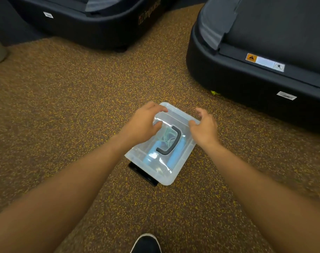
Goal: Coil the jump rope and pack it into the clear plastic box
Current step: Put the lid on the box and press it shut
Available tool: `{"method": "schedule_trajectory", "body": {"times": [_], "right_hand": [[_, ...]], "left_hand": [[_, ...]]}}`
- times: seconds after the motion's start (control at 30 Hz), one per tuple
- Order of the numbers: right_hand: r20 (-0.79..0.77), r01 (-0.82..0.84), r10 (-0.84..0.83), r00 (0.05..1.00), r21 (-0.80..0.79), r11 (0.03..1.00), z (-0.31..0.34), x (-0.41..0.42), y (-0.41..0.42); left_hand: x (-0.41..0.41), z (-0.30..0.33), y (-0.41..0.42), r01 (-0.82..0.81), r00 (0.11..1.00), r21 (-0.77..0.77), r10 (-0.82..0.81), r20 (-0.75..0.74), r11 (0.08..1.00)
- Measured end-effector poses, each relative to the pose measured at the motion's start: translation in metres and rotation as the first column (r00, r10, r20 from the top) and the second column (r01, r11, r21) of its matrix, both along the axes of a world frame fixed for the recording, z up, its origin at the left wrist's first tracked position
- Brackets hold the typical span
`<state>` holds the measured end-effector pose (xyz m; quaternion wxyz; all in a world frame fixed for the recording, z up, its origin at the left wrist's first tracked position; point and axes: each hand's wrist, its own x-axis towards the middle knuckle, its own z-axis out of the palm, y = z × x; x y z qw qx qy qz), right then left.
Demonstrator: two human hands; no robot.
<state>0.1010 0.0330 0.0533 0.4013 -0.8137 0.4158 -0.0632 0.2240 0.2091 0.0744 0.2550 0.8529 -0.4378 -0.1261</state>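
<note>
Clear plastic box [171,172] sits lidded, the jump rope [168,138] coiled inside it. Your left hand [143,125] and right hand [204,127] rest loosely spread on its lid [175,114], grasping nothing.

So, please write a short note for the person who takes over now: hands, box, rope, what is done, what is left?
Left hand: spread on the far left part of the lid, holding nothing.
Right hand: open at the lid's far right edge.
Clear plastic box: on the floor, lid on top, dark handle up.
Jump rope: inside, coiled, blue grips visible.
Done: coiling, packing.
Left: press the lid shut; whether it has latched cannot be seen.
</note>
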Motion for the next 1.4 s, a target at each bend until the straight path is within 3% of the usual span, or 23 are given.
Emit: {"method": "schedule_trajectory", "body": {"times": [0.2,0.37,0.53,0.67,0.8,1.03,1.4], "right_hand": [[-0.062,0.048,-0.045,0.997,0.06,0.997,-0.005,0.008,-0.003],[-0.086,0.089,-0.074,0.994,0.187,0.978,-0.007,0.008,-0.007],[-0.019,0.117,-0.116,0.993,0.243,0.963,-0.012,0.006,-0.008],[0.095,0.108,-0.137,0.986,0.265,0.958,-0.013,0.001,-0.004],[0.157,0.114,-0.144,0.977,0.186,0.976,-0.014,0.001,-0.003],[0.162,0.093,-0.103,0.981,0.069,0.993,-0.023,-0.005,0.009],[0.247,0.166,-0.182,0.952,0.087,0.982,-0.032,-0.001,0.016]], "left_hand": [[0.043,0.012,-0.061,0.184,0.981,0.251,-0.192,0.005,0.95],[0.053,0.016,-0.091,0.256,0.961,0.529,-0.271,-0.051,0.809],[0.069,0.013,-0.107,0.273,0.955,0.677,-0.278,-0.104,0.683],[0.075,0.01,-0.105,0.282,0.954,0.684,-0.275,-0.122,0.673],[0.075,0.008,-0.101,0.277,0.958,0.643,-0.253,-0.132,0.714],[0.074,0.0,-0.083,0.258,0.965,0.48,-0.195,-0.177,0.839],[0.07,-0.002,-0.079,0.22,0.973,0.434,-0.166,-0.16,0.873]]}}
